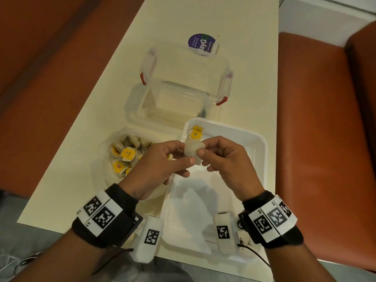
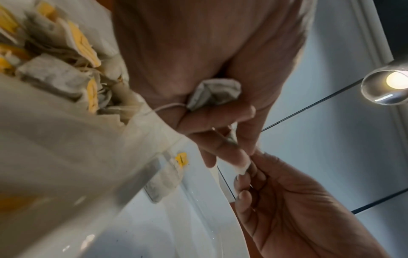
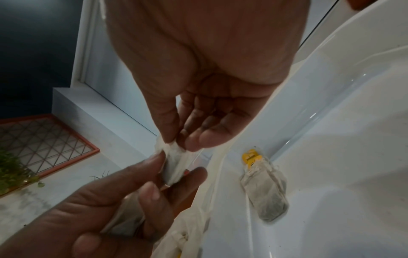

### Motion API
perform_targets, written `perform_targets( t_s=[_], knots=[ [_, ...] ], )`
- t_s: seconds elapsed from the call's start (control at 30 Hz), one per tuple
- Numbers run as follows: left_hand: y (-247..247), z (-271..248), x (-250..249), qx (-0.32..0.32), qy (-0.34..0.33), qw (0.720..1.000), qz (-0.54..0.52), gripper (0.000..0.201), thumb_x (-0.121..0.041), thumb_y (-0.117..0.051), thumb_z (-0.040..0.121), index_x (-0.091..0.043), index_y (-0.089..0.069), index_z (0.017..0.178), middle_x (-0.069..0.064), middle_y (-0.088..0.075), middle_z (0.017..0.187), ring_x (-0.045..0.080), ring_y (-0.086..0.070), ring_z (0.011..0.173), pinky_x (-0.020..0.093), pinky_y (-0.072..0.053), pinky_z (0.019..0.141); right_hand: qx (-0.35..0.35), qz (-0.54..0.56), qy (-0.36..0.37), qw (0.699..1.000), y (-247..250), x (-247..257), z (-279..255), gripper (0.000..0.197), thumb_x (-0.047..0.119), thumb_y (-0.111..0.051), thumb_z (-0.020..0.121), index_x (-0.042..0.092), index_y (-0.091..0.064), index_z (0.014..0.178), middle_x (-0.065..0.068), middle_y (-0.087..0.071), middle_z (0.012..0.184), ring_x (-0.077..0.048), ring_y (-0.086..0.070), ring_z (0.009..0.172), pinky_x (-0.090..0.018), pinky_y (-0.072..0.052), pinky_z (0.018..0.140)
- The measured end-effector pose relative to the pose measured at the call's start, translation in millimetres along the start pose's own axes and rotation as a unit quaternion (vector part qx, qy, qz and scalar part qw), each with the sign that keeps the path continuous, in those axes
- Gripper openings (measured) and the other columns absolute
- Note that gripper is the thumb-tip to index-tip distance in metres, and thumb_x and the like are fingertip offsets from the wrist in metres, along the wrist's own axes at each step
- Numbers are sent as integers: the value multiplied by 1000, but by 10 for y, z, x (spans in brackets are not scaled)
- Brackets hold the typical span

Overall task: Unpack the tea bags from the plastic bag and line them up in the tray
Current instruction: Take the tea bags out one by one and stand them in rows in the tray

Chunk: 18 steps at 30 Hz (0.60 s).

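Both hands hold one pale tea bag (image 1: 190, 150) above the far left part of the white tray (image 1: 258, 151). My left hand (image 1: 188, 154) pinches its near side and my right hand (image 1: 201, 148) pinches its far edge between thumb and forefinger. In the wrist views the pinched tea bag (image 3: 174, 162) sits between the two hands. A second tea bag (image 2: 215, 94) is tucked under my left hand's curled fingers. One tea bag with a yellow tag (image 1: 195, 132) lies in the tray's far left corner. The plastic bag (image 1: 105, 159) with several tea bags lies left of the tray.
A clear plastic box (image 1: 173, 106) with its red-clipped lid (image 1: 185, 72) leaning on it stands behind the tray. A purple label (image 1: 200, 43) lies beyond it. The cream table (image 1: 81, 180) is narrow, with orange benches (image 1: 315, 119) on both sides.
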<state>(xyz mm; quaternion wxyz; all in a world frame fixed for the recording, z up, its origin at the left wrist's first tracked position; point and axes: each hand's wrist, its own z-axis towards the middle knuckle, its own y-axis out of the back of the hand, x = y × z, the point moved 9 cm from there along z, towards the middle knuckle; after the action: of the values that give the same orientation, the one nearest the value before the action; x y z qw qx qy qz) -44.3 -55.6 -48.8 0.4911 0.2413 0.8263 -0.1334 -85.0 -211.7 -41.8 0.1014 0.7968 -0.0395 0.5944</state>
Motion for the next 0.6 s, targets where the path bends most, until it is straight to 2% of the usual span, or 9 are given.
perform_targets(
  t_s=[0.1,0.23,0.3,0.37,0.47,0.53,0.6],
  knots=[
    [38,29,32,-19,0,1000,3,16,-25,-78,83,-18,-73,97,9,-71,92,11,-70,66,17,-32,38,2,7,-3,1000,-14,-7,-4,3,14,-71,91,13,-70,93,0,-72,77,-12,-65,69,-25,-52,63],
    [100,40,65,-30,5,1000,7,17,-24,-78,83,-20,-73,99,-9,-71,78,10,-69,66,17,-34,39,-17,16,-13,1000,41,-52,10,3,12,-70,91,15,-68,92,2,-71,75,-12,-65,69,-25,-53,62],
    [165,37,76,-40,3,999,8,14,-23,-77,83,-22,-74,96,-12,-68,70,9,-68,65,19,-34,40,-30,25,-25,999,92,-99,28,5,11,-70,91,16,-67,91,3,-70,73,-12,-65,68,-24,-52,61],
    [223,31,97,-47,3,999,4,10,-23,-78,83,-23,-75,92,-11,-67,71,8,-66,64,21,-33,41,-37,20,-38,998,136,-147,46,6,12,-70,91,17,-67,90,5,-70,72,-11,-65,67,-23,-51,61],
    [313,18,128,-60,5,998,-14,3,-24,-76,84,-22,-74,85,-1,-67,81,7,-63,61,20,-32,40,-50,-18,-47,997,200,-240,97,6,14,-70,91,18,-67,90,5,-70,73,-9,-65,67,-23,-51,61],
    [375,1,143,-70,6,997,-25,6,-26,-74,86,-21,-72,84,0,-66,80,7,-58,59,19,-33,39,-57,-65,-58,995,228,-338,141,4,16,-70,92,19,-67,91,2,-71,76,-9,-65,68,-24,-52,62],
    [435,-18,156,-81,10,996,-36,12,-28,-71,88,-16,-70,88,-2,-66,76,7,-55,57,18,-35,39,-33,-115,-78,990,173,-449,176,5,17,-70,92,19,-67,89,1,-71,77,-10,-65,69,-25,-53,63]
  ],
)
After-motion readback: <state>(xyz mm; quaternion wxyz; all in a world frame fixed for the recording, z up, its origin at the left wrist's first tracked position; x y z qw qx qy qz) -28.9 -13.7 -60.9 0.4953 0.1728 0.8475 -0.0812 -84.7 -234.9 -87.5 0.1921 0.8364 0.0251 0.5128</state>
